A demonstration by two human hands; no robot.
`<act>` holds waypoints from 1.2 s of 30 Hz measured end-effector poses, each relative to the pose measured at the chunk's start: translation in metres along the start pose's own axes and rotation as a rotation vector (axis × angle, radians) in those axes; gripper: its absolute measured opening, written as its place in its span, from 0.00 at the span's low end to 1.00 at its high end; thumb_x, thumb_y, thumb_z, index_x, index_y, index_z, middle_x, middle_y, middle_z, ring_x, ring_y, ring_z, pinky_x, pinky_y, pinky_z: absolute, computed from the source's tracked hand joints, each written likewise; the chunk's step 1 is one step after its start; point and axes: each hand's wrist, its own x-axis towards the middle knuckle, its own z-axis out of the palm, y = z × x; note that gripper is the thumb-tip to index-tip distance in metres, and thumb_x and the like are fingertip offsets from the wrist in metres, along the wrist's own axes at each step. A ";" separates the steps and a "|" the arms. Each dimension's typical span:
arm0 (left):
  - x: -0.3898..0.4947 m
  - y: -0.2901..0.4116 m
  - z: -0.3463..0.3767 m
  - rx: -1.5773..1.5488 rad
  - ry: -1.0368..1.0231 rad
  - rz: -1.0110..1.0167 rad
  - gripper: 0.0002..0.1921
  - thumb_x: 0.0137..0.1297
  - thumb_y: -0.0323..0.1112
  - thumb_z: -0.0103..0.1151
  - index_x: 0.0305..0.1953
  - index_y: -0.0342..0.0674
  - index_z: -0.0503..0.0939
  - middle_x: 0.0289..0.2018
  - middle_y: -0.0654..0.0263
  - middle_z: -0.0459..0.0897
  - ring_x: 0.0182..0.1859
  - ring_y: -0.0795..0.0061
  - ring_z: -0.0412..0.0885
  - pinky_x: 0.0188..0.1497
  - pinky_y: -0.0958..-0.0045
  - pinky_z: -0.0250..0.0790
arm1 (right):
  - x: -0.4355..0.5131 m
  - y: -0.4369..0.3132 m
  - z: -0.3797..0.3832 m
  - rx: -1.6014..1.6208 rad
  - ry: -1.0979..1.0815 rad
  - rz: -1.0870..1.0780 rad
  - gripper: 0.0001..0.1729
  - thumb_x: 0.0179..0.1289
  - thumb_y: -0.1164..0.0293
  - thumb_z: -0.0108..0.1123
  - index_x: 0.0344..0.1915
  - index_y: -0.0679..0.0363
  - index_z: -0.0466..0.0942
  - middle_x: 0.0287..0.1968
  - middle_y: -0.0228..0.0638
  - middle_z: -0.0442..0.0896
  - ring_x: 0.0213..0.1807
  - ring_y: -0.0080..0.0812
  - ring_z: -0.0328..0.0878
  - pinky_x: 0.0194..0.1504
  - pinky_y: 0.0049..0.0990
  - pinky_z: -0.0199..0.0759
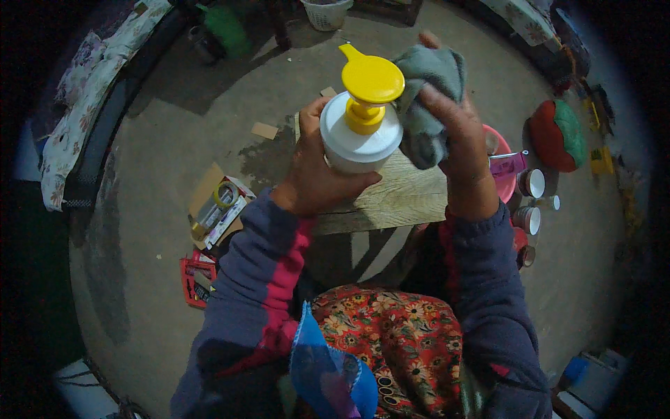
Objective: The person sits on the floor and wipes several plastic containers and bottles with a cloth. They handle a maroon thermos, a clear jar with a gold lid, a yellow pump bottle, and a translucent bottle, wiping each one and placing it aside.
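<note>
A white pump bottle point(361, 141) with a yellow pump head point(372, 79) is held upright above a small wood-grain table point(408, 194). My left hand point(319, 170) wraps around the bottle's body from the left, its thumb across the near side. A grey-green cloth point(432, 99) is bunched in my right hand point(458, 136), just right of the pump head. The cloth lies close against the pump's right edge; whether it touches cannot be told. The bottle's lower part is hidden by my left hand.
On the floor at left lie an open cardboard box point(217, 209) with tape and a red case point(198, 283). At right are a pink basin point(505, 183), several jars point(527, 220) and a red-green cushion point(559, 135). A white basket point(325, 14) stands beyond the table.
</note>
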 end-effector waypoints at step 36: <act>0.010 -0.006 0.032 0.139 0.323 0.085 0.55 0.41 0.34 0.79 0.67 0.34 0.49 0.57 0.48 0.64 0.61 0.54 0.68 0.66 0.57 0.60 | -0.022 -0.006 0.002 -0.838 -0.155 -0.502 0.25 0.48 0.78 0.62 0.51 0.62 0.75 0.56 0.44 0.74 0.57 0.36 0.73 0.59 0.31 0.66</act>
